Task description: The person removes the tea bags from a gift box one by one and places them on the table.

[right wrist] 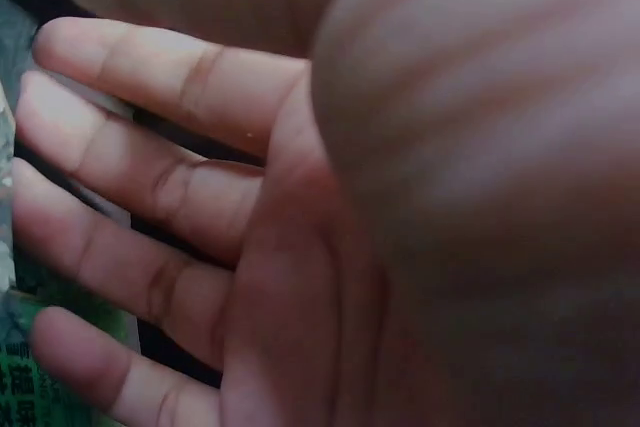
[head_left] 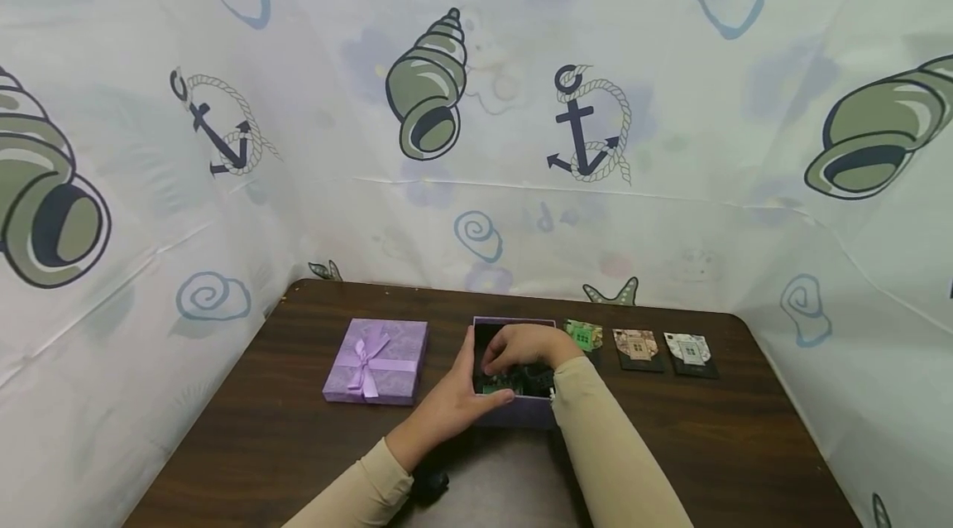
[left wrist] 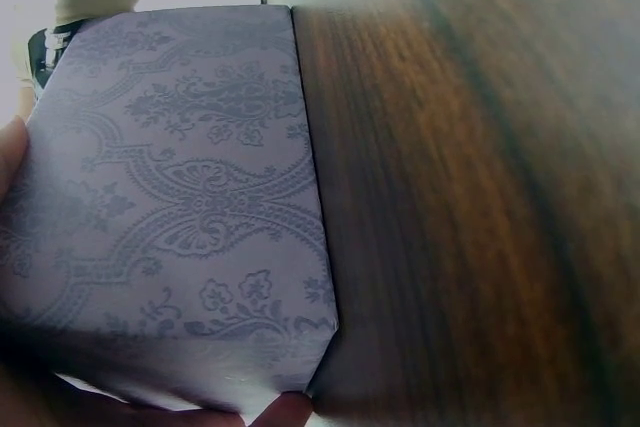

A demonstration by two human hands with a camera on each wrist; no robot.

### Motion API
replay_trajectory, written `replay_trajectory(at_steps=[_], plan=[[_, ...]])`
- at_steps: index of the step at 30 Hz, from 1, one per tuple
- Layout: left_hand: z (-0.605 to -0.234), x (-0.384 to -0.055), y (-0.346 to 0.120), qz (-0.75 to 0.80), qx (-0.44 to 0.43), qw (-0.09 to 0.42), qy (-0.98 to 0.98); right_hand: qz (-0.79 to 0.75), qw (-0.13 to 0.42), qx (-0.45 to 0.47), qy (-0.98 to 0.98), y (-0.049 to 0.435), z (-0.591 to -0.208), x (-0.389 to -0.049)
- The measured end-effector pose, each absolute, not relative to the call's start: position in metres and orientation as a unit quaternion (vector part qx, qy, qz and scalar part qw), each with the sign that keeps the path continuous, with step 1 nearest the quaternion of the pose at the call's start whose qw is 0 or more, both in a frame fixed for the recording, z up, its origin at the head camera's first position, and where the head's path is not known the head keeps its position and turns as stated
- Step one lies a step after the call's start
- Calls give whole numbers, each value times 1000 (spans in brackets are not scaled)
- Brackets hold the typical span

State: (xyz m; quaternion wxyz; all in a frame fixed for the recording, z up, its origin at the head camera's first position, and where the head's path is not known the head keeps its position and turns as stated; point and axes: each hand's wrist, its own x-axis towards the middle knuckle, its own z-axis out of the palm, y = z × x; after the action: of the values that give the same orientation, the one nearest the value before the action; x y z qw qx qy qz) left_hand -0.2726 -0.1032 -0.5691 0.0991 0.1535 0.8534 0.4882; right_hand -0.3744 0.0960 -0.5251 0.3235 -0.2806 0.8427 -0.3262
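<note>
In the head view, a purple patterned open box (head_left: 514, 410) stands on the table in front of me. My left hand (head_left: 454, 404) grips it at its near left corner, thumb over the front rim and fingers along the left side. The left wrist view shows the box's patterned wall (left wrist: 210, 177) up close, with fingertips at its lower edge. Inside the box, my right hand (head_left: 524, 344) reaches down among dark and green contents. Its fingers (right wrist: 150, 167) are loosely bent in the right wrist view, tips beside a green printed packet (right wrist: 50, 377).
A purple lid (head_left: 380, 387) with a ribbon bow lies to the left on the brown wooden table (head_left: 253, 429). Right of the box lie a green packet (head_left: 584, 335), a tan packet (head_left: 637, 348) and a white packet (head_left: 691, 352). A patterned cloth (head_left: 514, 139) hangs behind.
</note>
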Motion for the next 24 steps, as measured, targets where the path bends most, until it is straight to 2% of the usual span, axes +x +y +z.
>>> replay_trajectory(at_steps=[19, 24], plan=[[-568, -274, -102, 489, 147, 94, 855, -324, 336, -274, 841, 97, -523, -374], [-568, -274, -101, 487, 150, 86, 856, -324, 323, -285, 842, 98, -524, -376]])
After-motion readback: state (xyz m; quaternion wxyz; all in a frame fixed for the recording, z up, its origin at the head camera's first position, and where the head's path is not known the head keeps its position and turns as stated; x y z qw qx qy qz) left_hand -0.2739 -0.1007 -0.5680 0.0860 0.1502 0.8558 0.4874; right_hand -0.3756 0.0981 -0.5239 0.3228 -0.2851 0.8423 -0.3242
